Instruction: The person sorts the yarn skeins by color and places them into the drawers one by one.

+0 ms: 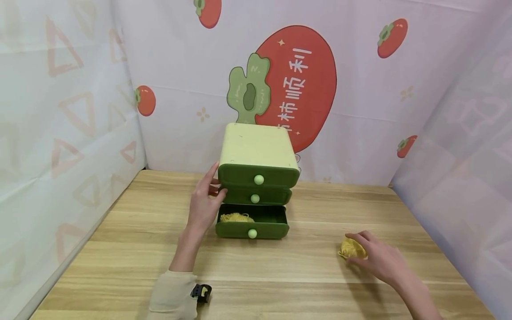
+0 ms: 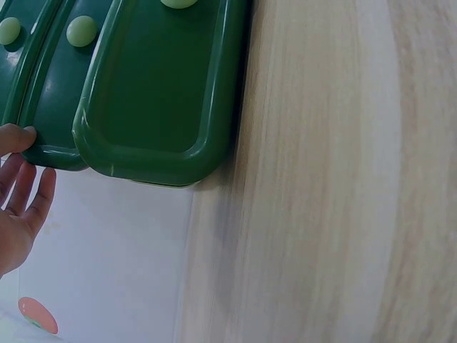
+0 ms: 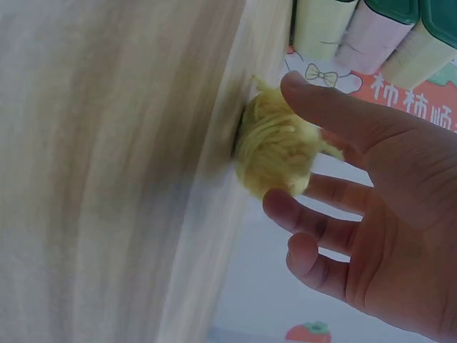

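A small cabinet has a pale yellow-green top (image 1: 256,144) and three dark green drawers with round light knobs. Its bottom drawer (image 1: 240,230) is pulled out, with a yellow yarn bundle (image 1: 236,217) at the left inside. My left hand (image 1: 204,202) rests at the cabinet's left side; in the left wrist view its thumb touches the edge of the middle drawer (image 2: 68,93) and the other fingers extend beside it. On the table at right, my right hand (image 1: 380,255) curls its thumb and fingers round a yellow yarn ball (image 3: 275,150).
The wooden table (image 1: 304,284) runs back to a white fabric backdrop (image 1: 360,98) printed with red persimmons. Pale fabric walls (image 1: 60,115) stand at both sides. A small black object (image 1: 202,292) sits against the left sleeve (image 1: 174,293).
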Available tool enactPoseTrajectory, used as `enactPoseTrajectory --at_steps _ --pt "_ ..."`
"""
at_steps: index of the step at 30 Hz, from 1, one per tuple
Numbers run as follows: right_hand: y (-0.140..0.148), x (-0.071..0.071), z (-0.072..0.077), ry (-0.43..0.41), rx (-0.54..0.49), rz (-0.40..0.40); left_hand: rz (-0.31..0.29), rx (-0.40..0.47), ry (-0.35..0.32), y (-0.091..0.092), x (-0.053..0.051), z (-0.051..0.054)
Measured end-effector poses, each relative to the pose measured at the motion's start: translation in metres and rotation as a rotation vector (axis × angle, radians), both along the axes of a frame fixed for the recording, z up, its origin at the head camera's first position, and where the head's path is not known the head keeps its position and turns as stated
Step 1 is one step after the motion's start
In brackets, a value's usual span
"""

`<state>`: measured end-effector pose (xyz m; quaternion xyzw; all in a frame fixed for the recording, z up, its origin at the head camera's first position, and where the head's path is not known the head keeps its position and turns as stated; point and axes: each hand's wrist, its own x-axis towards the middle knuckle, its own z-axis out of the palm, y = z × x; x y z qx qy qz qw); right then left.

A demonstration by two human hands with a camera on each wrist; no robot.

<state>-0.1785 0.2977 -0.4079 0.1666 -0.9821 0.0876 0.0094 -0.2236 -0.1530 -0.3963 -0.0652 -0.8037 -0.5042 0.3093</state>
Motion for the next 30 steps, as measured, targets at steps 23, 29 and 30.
enactPoseTrajectory --at_steps 23,29,30 --pt "0.02 -0.005 -0.015 0.105 -0.152 0.099 -0.003 0.002 -0.02 0.001 0.001 0.001" --pt "0.012 -0.008 -0.016 0.226 -0.191 0.163 -0.006 0.004 -0.025 0.001 0.002 0.002" --pt "0.01 -0.009 -0.015 0.247 -0.196 0.177 -0.007 0.005 -0.025 0.001 0.002 0.002"
